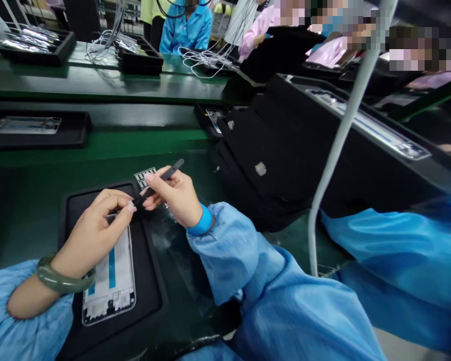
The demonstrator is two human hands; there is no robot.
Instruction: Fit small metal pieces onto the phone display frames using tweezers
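My right hand (180,198) grips slim black tweezers (174,169), their tip pointing down and left. At that tip, the thumb and forefinger of my left hand (93,230) are pinched together; whatever lies between them is too small to make out. Below my left hand, a silvery phone frame (123,271) with blue strips lies in a black tray (152,286). My left hand and wrist cover part of the frame. Just behind my fingers is a small sheet of pale stickers (140,176), partly hidden by my right hand.
Black trays (83,131) with phone frames stand across the green bench. To the right, dark foam-like sheets (248,150) are piled beside a large black tray (417,163). A grey cable (334,150) hangs in front. A blue sleeve (394,240) is at right; people sit beyond.
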